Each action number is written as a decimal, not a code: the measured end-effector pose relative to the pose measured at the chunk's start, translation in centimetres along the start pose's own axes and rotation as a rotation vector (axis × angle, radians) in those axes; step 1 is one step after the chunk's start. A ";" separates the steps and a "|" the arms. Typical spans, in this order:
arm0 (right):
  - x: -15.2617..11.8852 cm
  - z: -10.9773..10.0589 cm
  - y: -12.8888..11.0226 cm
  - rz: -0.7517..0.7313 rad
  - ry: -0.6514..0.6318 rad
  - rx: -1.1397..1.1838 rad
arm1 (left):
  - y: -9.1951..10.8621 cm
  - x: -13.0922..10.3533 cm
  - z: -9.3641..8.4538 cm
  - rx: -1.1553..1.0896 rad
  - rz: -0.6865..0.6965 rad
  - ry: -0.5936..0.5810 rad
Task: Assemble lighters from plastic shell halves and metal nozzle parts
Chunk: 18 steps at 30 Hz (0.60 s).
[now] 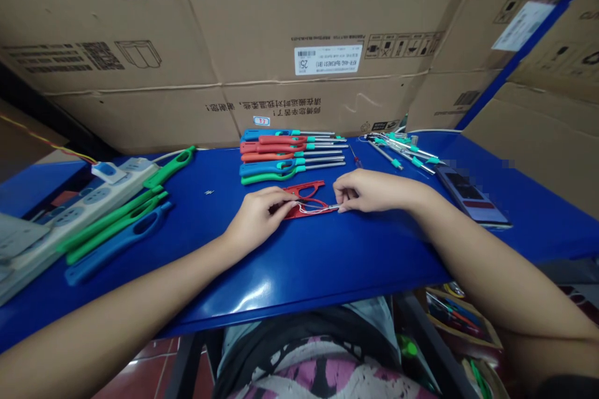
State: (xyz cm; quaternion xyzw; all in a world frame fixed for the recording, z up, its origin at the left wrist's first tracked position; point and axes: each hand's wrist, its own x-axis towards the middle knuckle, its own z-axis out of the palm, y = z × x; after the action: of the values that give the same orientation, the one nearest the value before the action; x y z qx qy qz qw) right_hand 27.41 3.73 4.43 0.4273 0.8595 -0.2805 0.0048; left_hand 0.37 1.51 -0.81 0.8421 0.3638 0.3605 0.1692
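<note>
In the middle of the blue table lie two red lighter handle halves (306, 186), partly hidden by my hands. My left hand (264, 212) is closed in a pinch at the left end of the lower half, where thin white wires (314, 210) begin. What its fingertips hold is covered. On the right, my right hand (362, 192) pinches a short metal tube (333, 207) at the other end of the wires. Behind my hands sits a stack of long-nosed lighters (281, 148) with red, blue and green handles and metal barrels.
Loose metal barrels with teal parts (407, 151) lie at the back right, near a small screwdriver (358, 161) and a phone (472, 196). Green and blue handle shells (121, 234) lie beside a white power strip (88, 199). A large cardboard wall (262, 25) stands behind.
</note>
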 end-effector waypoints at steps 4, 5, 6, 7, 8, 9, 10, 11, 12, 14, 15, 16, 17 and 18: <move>0.0 0.1 0.1 0.003 0.007 -0.003 | 0.2 0.1 0.0 -0.006 0.001 0.001; 0.0 0.1 0.2 0.000 0.007 -0.003 | 0.2 0.1 0.0 -0.004 0.004 -0.008; 0.0 0.1 0.2 -0.002 0.007 -0.002 | 0.2 0.1 0.0 0.002 0.010 -0.013; 0.0 0.2 0.2 -0.001 0.006 -0.001 | 0.2 0.0 0.0 0.008 0.016 -0.009; 0.0 0.2 0.2 0.001 0.005 -0.001 | 0.2 0.0 0.0 0.013 0.022 0.000; 0.0 0.2 0.2 0.003 0.004 -0.001 | 0.2 0.0 0.0 0.015 0.025 0.014; 0.0 0.2 0.2 0.004 0.003 0.000 | 0.2 0.0 0.0 0.013 0.020 0.031; 0.0 0.1 0.2 0.006 0.004 -0.002 | 0.2 0.0 0.1 0.009 0.010 0.044; 0.0 0.1 0.2 0.007 0.005 -0.004 | 0.2 0.0 0.1 0.002 -0.006 0.056; 0.0 0.1 0.1 0.009 0.004 -0.007 | 0.3 0.1 0.2 -0.009 -0.040 0.067; 0.0 0.1 0.1 0.008 0.004 -0.010 | 0.3 0.1 0.2 -0.012 -0.052 0.068; 0.0 0.1 0.1 0.006 0.004 -0.012 | 0.4 0.1 0.2 -0.014 -0.058 0.065; 0.0 0.1 0.2 0.006 0.005 -0.013 | 0.4 0.1 0.1 -0.016 -0.058 0.056; 0.0 0.1 0.2 0.004 0.004 -0.013 | 0.4 0.1 0.1 -0.018 -0.054 0.041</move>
State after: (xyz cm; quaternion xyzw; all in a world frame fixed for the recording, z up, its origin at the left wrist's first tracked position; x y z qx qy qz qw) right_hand 27.52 3.79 4.29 0.4298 0.8604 -0.2738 0.0063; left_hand 0.72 1.28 -0.59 0.8229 0.3865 0.3762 0.1789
